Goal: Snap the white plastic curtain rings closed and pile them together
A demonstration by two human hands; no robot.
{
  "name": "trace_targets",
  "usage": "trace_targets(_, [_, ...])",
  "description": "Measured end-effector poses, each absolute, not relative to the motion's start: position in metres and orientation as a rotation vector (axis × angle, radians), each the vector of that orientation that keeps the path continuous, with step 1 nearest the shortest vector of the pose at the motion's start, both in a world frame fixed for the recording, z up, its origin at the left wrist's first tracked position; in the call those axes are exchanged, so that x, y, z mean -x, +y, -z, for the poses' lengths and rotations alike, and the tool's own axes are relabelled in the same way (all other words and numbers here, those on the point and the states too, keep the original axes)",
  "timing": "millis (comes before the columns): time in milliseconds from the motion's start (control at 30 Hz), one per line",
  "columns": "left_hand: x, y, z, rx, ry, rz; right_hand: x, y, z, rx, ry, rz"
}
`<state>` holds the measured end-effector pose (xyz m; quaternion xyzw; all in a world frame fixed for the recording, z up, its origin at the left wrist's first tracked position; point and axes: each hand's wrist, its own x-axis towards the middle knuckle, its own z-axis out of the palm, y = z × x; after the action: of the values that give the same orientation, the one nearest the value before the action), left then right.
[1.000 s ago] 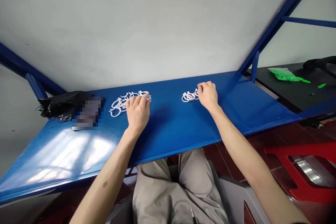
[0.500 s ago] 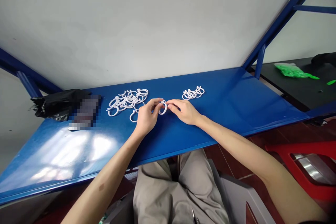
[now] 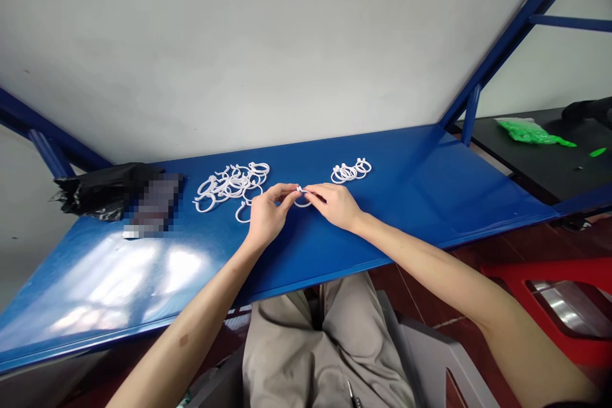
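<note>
Over the middle of a blue shelf point(image 3: 406, 204), my left hand point(image 3: 265, 217) and my right hand point(image 3: 335, 204) meet, each pinching one side of a single white plastic ring point(image 3: 301, 197). A loose pile of several white rings point(image 3: 232, 186) lies just left of my left hand, with one stray ring nearer my wrist. To the right of my right hand and further back sits a smaller, tidy row of white rings point(image 3: 351, 171).
A crumpled black bag point(image 3: 102, 188) and a blurred flat item point(image 3: 153, 204) rest at the shelf's left end. Blue frame posts point(image 3: 482, 70) rise at right. Beyond them a black table point(image 3: 549, 159) holds green pieces point(image 3: 528, 131). A red stool point(image 3: 559, 312) stands lower right.
My left hand left the loose pile and my right hand left the small row; they came together at the shelf's middle with one ring, which now lies flatter between the fingers.
</note>
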<state>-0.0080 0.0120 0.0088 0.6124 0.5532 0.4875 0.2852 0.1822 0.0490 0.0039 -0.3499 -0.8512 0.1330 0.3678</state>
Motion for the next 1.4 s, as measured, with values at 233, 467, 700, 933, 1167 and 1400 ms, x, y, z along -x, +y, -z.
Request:
trace_targets(233, [0.01, 0.012, -0.004, -1.644, 1.471, -1.3, -0.183, 0.047, 0.003, 0.91, -2.343, -0.071])
trace_targets(467, [0.007, 0.005, -0.007, -1.811, 1.527, -1.325, -0.185, 0.046, 0.002, 0.86, -2.478, 0.049])
trace_targets(700, [0.006, 0.008, -0.008, -2.035, 1.555, -1.26, -0.183, 0.045, -0.002, 0.901, -2.548, 0.149])
trace_targets(933, [0.022, 0.023, -0.006, -2.352, 2.032, -1.085, -0.219, 0.082, -0.021, 1.205, -2.184, 0.071])
trace_targets(1167, [0.043, 0.028, -0.003, -2.214, 2.355, -0.649, -0.277, 0.119, -0.019, 1.636, -1.87, -0.046])
trace_targets(1400, [0.043, 0.028, -0.008, -2.135, 2.338, -0.684, -0.269, 0.119, -0.012, 1.498, -1.835, -0.173])
